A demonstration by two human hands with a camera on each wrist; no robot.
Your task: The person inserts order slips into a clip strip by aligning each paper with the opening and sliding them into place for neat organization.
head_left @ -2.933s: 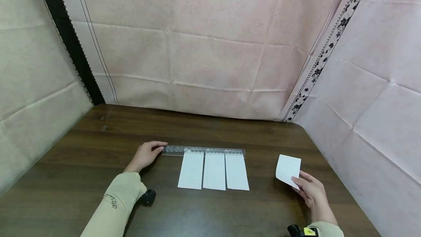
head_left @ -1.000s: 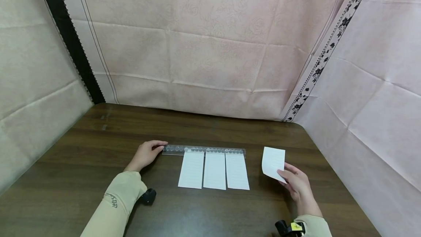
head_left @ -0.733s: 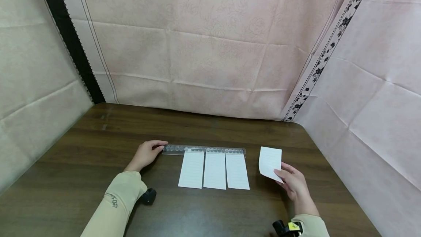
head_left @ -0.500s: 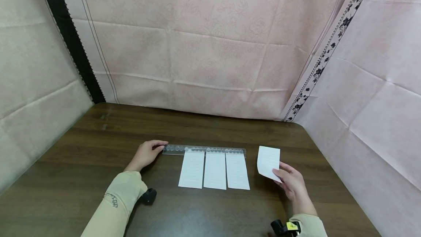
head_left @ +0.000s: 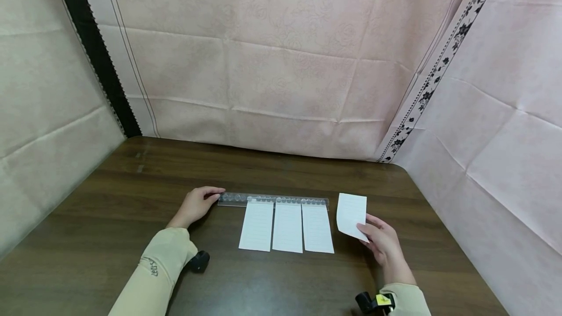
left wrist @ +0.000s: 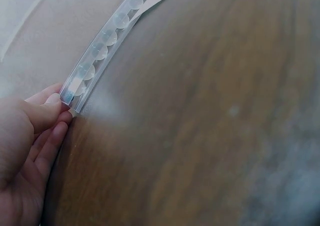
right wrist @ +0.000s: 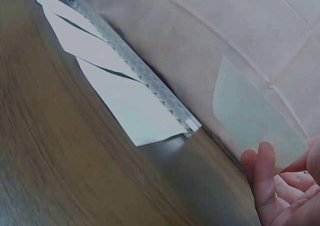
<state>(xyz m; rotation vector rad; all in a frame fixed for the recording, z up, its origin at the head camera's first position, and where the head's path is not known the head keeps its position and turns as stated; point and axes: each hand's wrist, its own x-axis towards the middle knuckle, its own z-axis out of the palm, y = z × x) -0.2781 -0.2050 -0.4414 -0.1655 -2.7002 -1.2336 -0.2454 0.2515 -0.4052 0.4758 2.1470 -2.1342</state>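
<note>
A clear plastic ticket rail [head_left: 232, 199] with a row of round discs inside lies across the middle of the table. My left hand [head_left: 197, 206] pinches its left end between thumb and fingers, seen closely in the left wrist view on the rail [left wrist: 100, 50]. Three white lined slips, the left slip [head_left: 256, 226], middle slip [head_left: 287, 228] and right slip [head_left: 317, 229], lie side by side with their top edges at the rail. My right hand [head_left: 384, 243] pinches a fourth, slightly bent paper slip [head_left: 351, 213] by its lower right corner, raised just right of the rail's right end.
The brown wooden table [head_left: 263, 286] has a patterned pale cloth [head_left: 272, 62] hanging along its back edge and sides. A black wrist camera [head_left: 199, 262] sits at the left cuff, another camera [head_left: 364, 301] at the right one.
My right hand has carried its paper slip leftward and slightly away from me, closer to the rail's right end. The left hand, rail and three lying slips stay put.
</note>
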